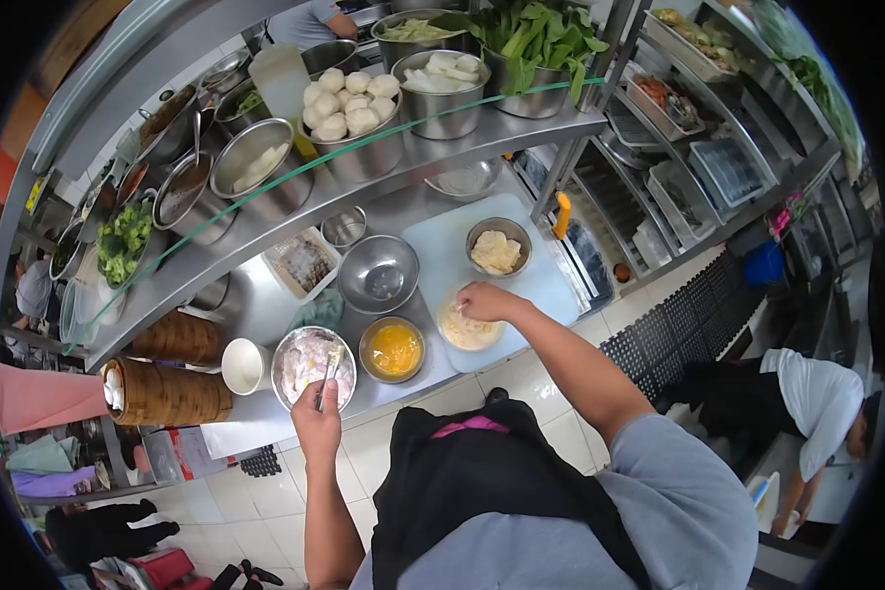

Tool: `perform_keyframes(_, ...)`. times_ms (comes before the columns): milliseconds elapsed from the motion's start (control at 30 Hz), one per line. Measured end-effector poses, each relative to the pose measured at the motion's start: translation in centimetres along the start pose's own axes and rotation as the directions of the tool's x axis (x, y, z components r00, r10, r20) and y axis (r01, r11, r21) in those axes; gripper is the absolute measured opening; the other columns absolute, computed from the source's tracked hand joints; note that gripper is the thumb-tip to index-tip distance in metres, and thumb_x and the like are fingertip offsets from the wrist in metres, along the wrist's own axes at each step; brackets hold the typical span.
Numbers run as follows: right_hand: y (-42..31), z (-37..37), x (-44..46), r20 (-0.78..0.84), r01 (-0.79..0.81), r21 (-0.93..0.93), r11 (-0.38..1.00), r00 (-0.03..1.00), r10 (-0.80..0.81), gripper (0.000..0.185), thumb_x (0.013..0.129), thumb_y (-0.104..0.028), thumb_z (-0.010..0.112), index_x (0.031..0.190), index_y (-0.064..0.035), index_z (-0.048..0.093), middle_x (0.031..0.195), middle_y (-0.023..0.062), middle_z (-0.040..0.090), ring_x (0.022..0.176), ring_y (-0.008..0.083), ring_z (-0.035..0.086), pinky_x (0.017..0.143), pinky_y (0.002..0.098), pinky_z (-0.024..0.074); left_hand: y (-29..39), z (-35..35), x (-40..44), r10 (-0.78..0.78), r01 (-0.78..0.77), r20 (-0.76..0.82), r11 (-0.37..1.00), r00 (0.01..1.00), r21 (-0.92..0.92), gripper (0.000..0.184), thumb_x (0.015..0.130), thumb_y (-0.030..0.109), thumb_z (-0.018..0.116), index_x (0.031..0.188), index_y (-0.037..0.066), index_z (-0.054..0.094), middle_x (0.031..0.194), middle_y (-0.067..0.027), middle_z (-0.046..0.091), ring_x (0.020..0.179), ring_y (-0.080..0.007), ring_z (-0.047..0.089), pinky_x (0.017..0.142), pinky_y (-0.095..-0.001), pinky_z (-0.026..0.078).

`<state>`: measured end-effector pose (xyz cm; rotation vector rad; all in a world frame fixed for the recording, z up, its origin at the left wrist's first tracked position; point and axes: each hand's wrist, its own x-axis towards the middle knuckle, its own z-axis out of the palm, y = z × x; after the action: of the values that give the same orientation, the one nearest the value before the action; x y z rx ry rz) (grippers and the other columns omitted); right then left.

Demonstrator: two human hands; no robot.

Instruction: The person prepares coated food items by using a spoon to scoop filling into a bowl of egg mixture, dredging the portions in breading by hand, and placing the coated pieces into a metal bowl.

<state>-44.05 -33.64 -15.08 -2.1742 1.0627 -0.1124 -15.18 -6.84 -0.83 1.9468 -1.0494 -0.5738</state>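
Note:
My left hand (317,421) is closed around slim metal tongs (332,366), whose tips reach into a steel bowl (278,377) of pale, pinkish-white coated pieces (308,362). Over a shallow round dish of light crumbs (468,331), the fingers of my right hand (486,303) are pinched together; what they hold is too small to make out. Between the two hands stands a steel bowl of beaten egg (394,350). Behind the crumbs, a smaller steel bowl with a pale yellow mass (497,252) rests on a light blue cutting board (433,236).
A steel shelf (383,169) with tubs of vegetables and white balls (349,103) overhangs the counter. An empty steel bowl (378,274), a white cup (245,366) and bamboo steamers (167,390) stand nearby. At right, another person (806,403) bends over.

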Motion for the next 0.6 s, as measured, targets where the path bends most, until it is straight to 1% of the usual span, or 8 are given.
perform_keyframes(67, -0.5, 1.7, 0.8, 0.181, 0.076, -0.053, 0.996, 0.981, -0.065, 0.023, 0.079, -0.02, 0.061, 0.094, -0.0067, 0.072, 0.103, 0.0182, 0.07, 0.1, 0.0362, 0.066, 0.087, 0.045, 0.0514, -0.4, 0.0, 0.4, -0.078, 0.079, 0.014, 0.996, 0.997, -0.052, 0.031, 0.1, 0.024, 0.061, 0.098, -0.006, 0.068, 0.079, -0.0084, 0.067, 0.074, -0.0124, 0.059, 0.071, -0.029, 0.049)
perform_keyframes(100, -0.9, 2.1, 0.9, 0.281, 0.027, 0.004, 1.0, 0.959, -0.028, 0.025, 0.078, -0.018, 0.06, 0.093, -0.0035, 0.074, 0.098, 0.0214, 0.071, 0.094, 0.0386, 0.068, 0.084, 0.0462, 0.0526, -1.8, -0.2, 0.7, -0.101, 0.1, -0.014, 0.993, 0.995, -0.071, 0.03, 0.1, 0.024, 0.061, 0.098, -0.006, 0.068, 0.079, -0.008, 0.067, 0.074, -0.0122, 0.059, 0.071, -0.0282, 0.049)
perform_keyframes(200, -1.5, 2.7, 1.7, 0.295, 0.02, -0.095, 0.995, 0.955, 0.009, 0.027, 0.076, -0.016, 0.059, 0.091, 0.002, 0.073, 0.095, 0.0253, 0.071, 0.09, 0.0397, 0.069, 0.084, 0.0467, 0.0537, -3.4, -0.7, 1.2, -0.067, 0.06, -0.081, 0.995, 0.995, -0.085, 0.031, 0.099, 0.025, 0.062, 0.096, -0.005, 0.068, 0.075, -0.0033, 0.062, 0.067, -0.0093, 0.053, 0.062, -0.0252, 0.044)
perform_keyframes(267, -2.3, 2.6, 1.5, 0.328, -0.015, -0.119, 0.993, 0.943, 0.054, 0.028, 0.076, -0.015, 0.059, 0.091, 0.0042, 0.072, 0.096, 0.0264, 0.07, 0.091, 0.0398, 0.069, 0.084, 0.0468, 0.0538, -3.9, -1.0, 1.4, -0.17, 0.156, -0.071, 0.974, 0.983, -0.165, 0.031, 0.099, 0.026, 0.062, 0.095, -0.003, 0.068, 0.071, 0.0016, 0.056, 0.062, -0.0066, 0.044, 0.056, -0.024, 0.036)
perform_keyframes(300, -2.6, 2.1, 1.6, 0.357, -0.035, -0.154, 0.987, 0.93, 0.088, 0.029, 0.077, -0.015, 0.058, 0.091, 0.0065, 0.072, 0.097, 0.0276, 0.07, 0.092, 0.0399, 0.069, 0.084, 0.0468, 0.0538, -4.0, -0.7, 1.5, -0.151, 0.129, -0.104, 0.972, 0.983, -0.194, 0.031, 0.099, 0.028, 0.062, 0.094, -0.002, 0.069, 0.067, 0.0053, 0.048, 0.059, -0.0045, 0.036, 0.052, -0.0244, 0.028)
perform_keyframes(400, -1.9, 3.6, 1.5, 0.305, -0.012, -0.155, 0.988, 0.95, 0.059, 0.028, 0.077, -0.015, 0.059, 0.091, 0.0044, 0.073, 0.098, 0.0265, 0.07, 0.092, 0.0399, 0.069, 0.084, 0.0468, 0.0541, -5.5, -0.7, 1.4, -0.23, 0.204, -0.053, 0.932, 0.972, -0.301, 0.031, 0.1, 0.028, 0.061, 0.094, -0.001, 0.069, 0.065, 0.0064, 0.046, 0.057, -0.0035, 0.035, 0.05, -0.024, 0.026)
perform_keyframes(533, -2.6, 3.2, 0.4, 0.286, 0.005, -0.19, 0.982, 0.957, 0.05, 0.029, 0.078, -0.015, 0.059, 0.097, 0.001, 0.073, 0.102, 0.0252, 0.07, 0.095, 0.039, 0.069, 0.087, 0.0455, 0.0542, -5.5, -0.2, 1.4, -0.228, 0.199, -0.059, 0.929, 0.972, -0.312, 0.031, 0.1, 0.028, 0.061, 0.094, -0.002, 0.068, 0.064, 0.0074, 0.045, 0.056, -0.0023, 0.034, 0.049, -0.0232, 0.024)
perform_keyframes(600, -4.7, 0.9, -2.0, 0.197, -0.065, -0.173, 0.983, 0.975, 0.099, 0.047, 0.077, -0.016, 0.065, 0.123, -0.0067, 0.066, 0.121, 0.023, 0.066, 0.112, 0.034, 0.065, 0.102, 0.0403, 0.0481, -6.0, -0.2, 1.4, -0.204, 0.171, -0.068, 0.93, 0.977, -0.326, 0.028, 0.099, 0.026, 0.062, 0.095, -0.001, 0.069, 0.065, 0.0074, 0.048, 0.055, -0.0021, 0.036, 0.049, -0.0222, 0.025)
